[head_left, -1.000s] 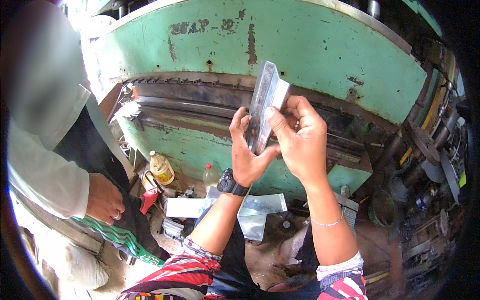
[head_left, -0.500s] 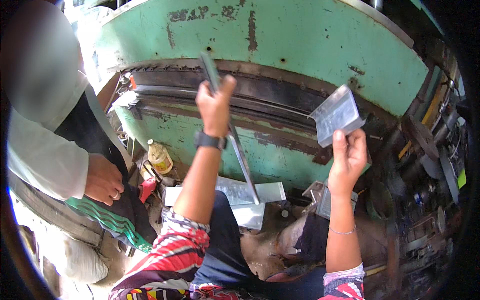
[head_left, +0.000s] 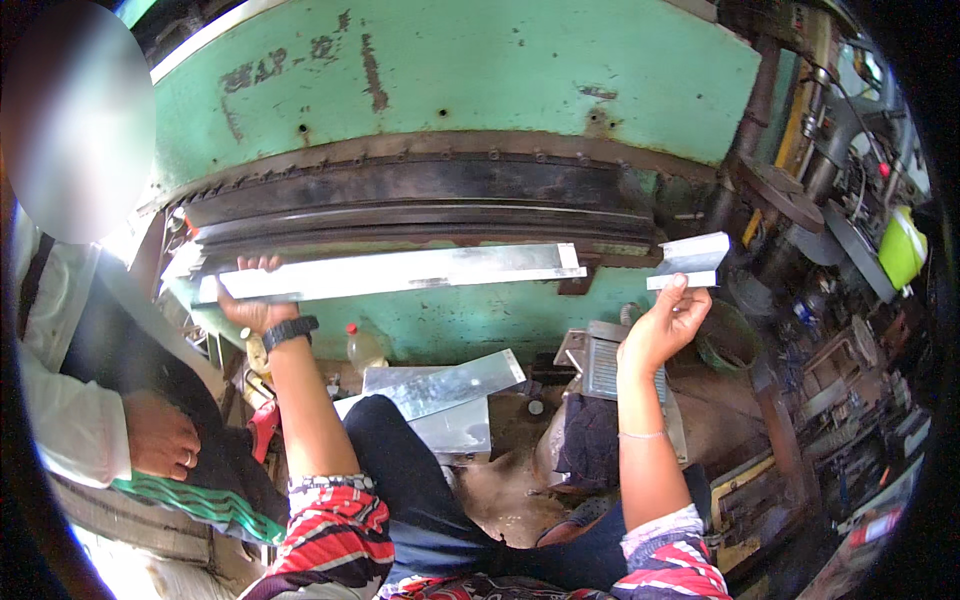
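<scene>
My left hand [head_left: 255,300] is closed round the left end of a long, shiny sheet-metal strip [head_left: 420,272]. The strip lies nearly level in front of a green press brake [head_left: 460,80], its broad face toward me. Whether it touches the machine I cannot tell. Off to the right, my right hand [head_left: 665,325] pinches a short bent sheet-metal piece [head_left: 690,262] by its lower edge, between thumb and fingers. That piece has folded flanges and is held up, apart from the strip's right end.
More flat metal sheets [head_left: 450,385] lie low in front of my knee. A person's hand [head_left: 160,435] rests at the left. A plastic bottle [head_left: 365,348] stands by the machine's base. A foot pedal [head_left: 608,362], pipes and a bright green container [head_left: 903,250] are on the right.
The long strip has swung from steep and edge-on to nearly level, as my left hand moved left and down. The bent piece in my right hand has tilted. My view has shifted right.
</scene>
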